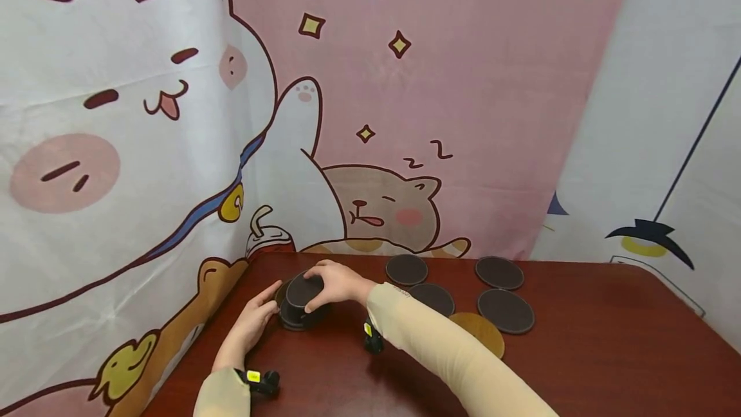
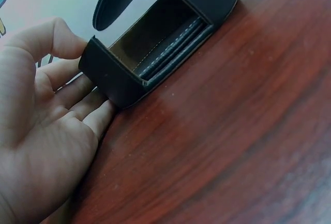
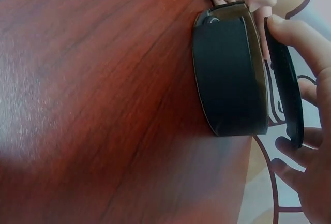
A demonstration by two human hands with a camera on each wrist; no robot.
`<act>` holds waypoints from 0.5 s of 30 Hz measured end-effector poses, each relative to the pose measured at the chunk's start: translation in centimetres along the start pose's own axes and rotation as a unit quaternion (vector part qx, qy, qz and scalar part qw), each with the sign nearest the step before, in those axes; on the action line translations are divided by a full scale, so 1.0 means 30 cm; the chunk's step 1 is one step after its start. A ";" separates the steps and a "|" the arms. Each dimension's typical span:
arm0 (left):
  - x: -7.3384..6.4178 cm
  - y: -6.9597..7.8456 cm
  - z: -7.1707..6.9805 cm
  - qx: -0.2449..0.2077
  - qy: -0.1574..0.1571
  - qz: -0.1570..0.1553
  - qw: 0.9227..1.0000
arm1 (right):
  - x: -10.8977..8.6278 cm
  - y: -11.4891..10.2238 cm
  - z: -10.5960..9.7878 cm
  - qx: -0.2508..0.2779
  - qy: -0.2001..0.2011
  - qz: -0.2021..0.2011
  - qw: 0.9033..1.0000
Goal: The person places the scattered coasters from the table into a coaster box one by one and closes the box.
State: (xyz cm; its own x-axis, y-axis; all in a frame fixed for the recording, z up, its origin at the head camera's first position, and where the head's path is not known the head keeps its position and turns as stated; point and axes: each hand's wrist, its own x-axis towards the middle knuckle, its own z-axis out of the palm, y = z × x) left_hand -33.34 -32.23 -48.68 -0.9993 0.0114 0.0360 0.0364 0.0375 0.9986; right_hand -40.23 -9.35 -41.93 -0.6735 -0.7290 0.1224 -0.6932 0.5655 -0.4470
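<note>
A black round coaster holder (image 1: 295,320) with cut-away sides and a tan inner face stands on the table at the left. Dark coasters lie low inside the holder (image 2: 176,32), their stitched edges showing. With thumb and fingertips, my left hand (image 1: 253,322) grips the holder's left end from outside. My right hand (image 1: 338,285) pinches a dark round coaster (image 1: 305,289) by its edge, tilted just above the holder. In the right wrist view this coaster (image 3: 285,81) is apart from the holder's rim, thumb on one edge, fingers on the other.
Several dark round coasters (image 1: 505,311) lie flat on the red-brown table (image 1: 608,340), to the right of the hands. A tan coaster (image 1: 480,333) lies among them, partly behind the right sleeve. A cartoon-printed curtain (image 1: 475,101) hangs along the table's back and left edges.
</note>
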 end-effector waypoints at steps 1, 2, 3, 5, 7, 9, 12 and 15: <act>0.000 0.000 0.001 0.001 0.000 0.001 1.000 | 0.000 -0.002 0.004 -0.004 0.000 0.000 1.000; 0.001 0.000 0.003 -0.001 -0.001 0.001 1.000 | 0.000 -0.005 0.008 -0.009 -0.002 0.000 1.000; 0.002 0.000 0.004 -0.004 -0.002 0.002 1.000 | 0.000 -0.008 0.011 -0.016 -0.004 -0.001 1.000; 0.002 0.001 0.006 -0.008 -0.004 0.000 1.000 | -0.001 -0.014 0.018 -0.029 -0.009 -0.001 1.000; 0.001 0.001 0.006 -0.010 -0.005 -0.002 1.000 | -0.003 -0.021 0.023 -0.040 -0.012 0.001 0.999; 0.000 0.001 0.007 -0.010 -0.006 -0.004 1.000 | -0.003 -0.024 0.030 -0.050 -0.013 0.002 0.999; -0.002 0.003 0.006 -0.005 -0.008 -0.006 1.000 | -0.002 -0.026 0.039 -0.056 -0.014 0.006 0.998; 0.000 0.007 0.003 -0.001 -0.007 -0.008 1.000 | 0.004 -0.025 0.046 -0.053 -0.015 0.010 0.998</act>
State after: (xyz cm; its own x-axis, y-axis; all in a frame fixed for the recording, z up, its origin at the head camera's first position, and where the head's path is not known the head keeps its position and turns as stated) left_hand -33.33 -32.13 -48.46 -0.9995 0.0256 0.0198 0.0208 0.0362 0.9991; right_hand -39.43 -10.38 -42.83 -0.6807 -0.7274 0.0865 -0.7038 0.6168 -0.3524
